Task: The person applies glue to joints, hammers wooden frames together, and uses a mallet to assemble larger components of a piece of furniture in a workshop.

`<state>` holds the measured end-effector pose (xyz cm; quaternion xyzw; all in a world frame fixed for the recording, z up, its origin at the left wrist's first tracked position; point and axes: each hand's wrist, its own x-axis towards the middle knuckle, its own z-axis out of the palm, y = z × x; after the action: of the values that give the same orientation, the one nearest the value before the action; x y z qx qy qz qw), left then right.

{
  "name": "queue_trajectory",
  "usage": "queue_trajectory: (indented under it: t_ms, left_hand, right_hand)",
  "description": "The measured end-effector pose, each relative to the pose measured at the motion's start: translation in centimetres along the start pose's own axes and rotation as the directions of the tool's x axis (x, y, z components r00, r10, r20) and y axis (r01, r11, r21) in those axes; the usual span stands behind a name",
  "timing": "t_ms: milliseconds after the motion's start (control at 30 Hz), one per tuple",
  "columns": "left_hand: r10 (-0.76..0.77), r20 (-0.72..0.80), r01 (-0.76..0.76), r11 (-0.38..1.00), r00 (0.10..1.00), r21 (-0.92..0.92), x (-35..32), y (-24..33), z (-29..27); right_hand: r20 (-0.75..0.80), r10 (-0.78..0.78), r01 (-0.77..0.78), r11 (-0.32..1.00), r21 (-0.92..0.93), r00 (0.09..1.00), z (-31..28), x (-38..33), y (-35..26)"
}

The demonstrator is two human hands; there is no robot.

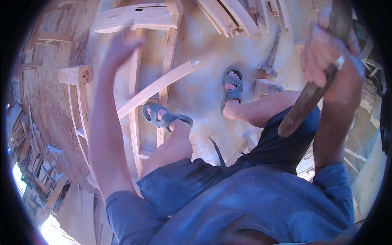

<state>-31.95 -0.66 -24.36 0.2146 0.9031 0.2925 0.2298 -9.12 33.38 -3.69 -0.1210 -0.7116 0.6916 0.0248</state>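
Observation:
My right hand (324, 51) is raised at the upper right, closed around a dark wooden tool handle (308, 100) that slants down toward my right thigh; a ring shows on one finger. At the upper left, my left hand (120, 47) is lifted with fingers spread, holding nothing, above a wooden frame (136, 85) lying on the floor. A loose curved wooden slat (157, 87) lies slanted across that frame. My left sandalled foot (165, 118) rests on the frame beside the slat. The other foot (232, 87) stands on the sandy floor.
A hammer (270, 61) lies on the floor beyond my right foot, next to a small wooden block (265, 86). A stack of curved wooden slats (234, 16) sits at the top. Heavy timber blocks (75, 74) and more lumber line the left side.

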Motion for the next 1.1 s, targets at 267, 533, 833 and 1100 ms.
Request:
queue_trajectory:
  t_ms: [267,533,833,1100]
  left_hand:
    - [-0.798,0.467,0.523,-0.23,0.382,-0.821,-12.2,-9.5,17.8]
    - [-0.946,0.257,0.059,-0.25,0.2,-0.967,-10.9,-12.4,20.1]
    - [-0.599,-0.195,-0.371,-0.184,0.777,-0.91,-15.9,-9.2,12.8]
    - [-0.622,-0.459,-0.621,-0.057,0.635,-0.782,-19.7,3.8,0.4]
  right_hand:
    - [0.169,0.546,-0.444,0.423,0.79,0.821,-2.3,-2.4,6.7]
    - [0.34,0.576,-0.526,0.189,0.83,0.743,-0.3,-3.0,5.3]
    - [0.451,0.419,-0.54,0.12,0.833,0.788,-1.0,-3.7,5.0]
    - [0.636,0.33,-0.672,-0.005,0.74,0.698,-0.9,-4.0,6.8]
